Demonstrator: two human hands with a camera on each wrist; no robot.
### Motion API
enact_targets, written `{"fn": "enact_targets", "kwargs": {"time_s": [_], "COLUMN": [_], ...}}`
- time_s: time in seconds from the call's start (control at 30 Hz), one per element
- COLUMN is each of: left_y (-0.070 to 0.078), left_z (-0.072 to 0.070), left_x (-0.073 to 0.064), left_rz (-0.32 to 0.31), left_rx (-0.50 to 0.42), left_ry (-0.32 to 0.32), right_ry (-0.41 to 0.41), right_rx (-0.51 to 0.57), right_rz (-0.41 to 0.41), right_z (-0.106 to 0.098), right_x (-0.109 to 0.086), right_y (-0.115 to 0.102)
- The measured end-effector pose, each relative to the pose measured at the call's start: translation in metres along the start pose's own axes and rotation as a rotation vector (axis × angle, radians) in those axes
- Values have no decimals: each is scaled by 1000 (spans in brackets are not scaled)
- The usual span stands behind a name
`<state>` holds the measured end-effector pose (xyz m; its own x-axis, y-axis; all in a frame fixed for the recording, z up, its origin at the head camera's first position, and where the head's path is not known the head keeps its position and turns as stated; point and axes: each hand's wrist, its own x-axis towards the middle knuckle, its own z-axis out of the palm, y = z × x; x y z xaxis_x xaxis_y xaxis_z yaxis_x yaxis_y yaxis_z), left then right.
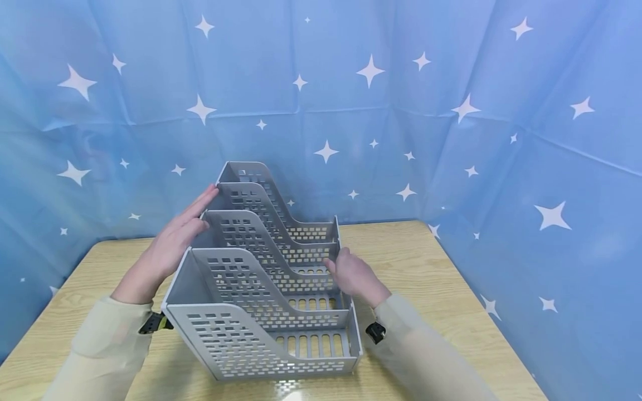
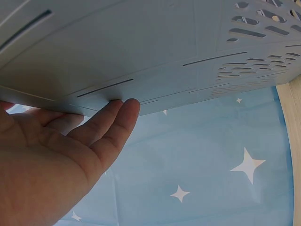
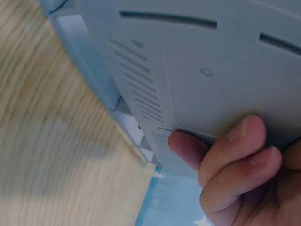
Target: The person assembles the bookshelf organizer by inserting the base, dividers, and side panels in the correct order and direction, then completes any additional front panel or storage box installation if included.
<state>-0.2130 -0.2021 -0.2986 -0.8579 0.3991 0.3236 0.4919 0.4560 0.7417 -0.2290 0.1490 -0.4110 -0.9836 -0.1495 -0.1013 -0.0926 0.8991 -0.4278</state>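
A grey plastic file organizer (image 1: pixel 261 340) with several compartments and slotted, sloping dividers stands between my hands in the head view. My left hand (image 1: pixel 173 239) lies along the tall left side, fingers nearly straight. In the left wrist view, fingertips (image 2: pixel 128 110) touch the outer face of that tall panel (image 2: pixel 141 61). At the low right side my right hand (image 1: pixel 353 273) grips the wall, its thumb over the top edge and its fingers outside. Curled fingers (image 3: pixel 244 136) rest against the grey panel (image 3: pixel 197 103) in the right wrist view.
Under the organizer is a wood-grain table (image 1: pixel 411 262), its far corners rounded. A blue curtain (image 1: pixel 341 184) with white stars hangs behind the table and along its sides. Both wrists wear dark straps (image 1: pixel 375 332).
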Motion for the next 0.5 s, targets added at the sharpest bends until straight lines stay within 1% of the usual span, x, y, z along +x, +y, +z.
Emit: {"fn": "enact_targets", "kwargs": {"time_s": [0.17,0.33,0.5], "left_y": [1,1,2], "left_z": [-2,-1,-1], "left_x": [1,1,0], "left_rz": [3,0,3], "left_rx": [18,17,27], "left_ry": [1,-3,-6], "right_ry": [-20,-38,-82], "right_rx": [25,34,87], "right_rz": [-19,-26,-37], "right_z": [3,7,10], "right_x": [0,1,2], "right_y": [3,8,12]}}
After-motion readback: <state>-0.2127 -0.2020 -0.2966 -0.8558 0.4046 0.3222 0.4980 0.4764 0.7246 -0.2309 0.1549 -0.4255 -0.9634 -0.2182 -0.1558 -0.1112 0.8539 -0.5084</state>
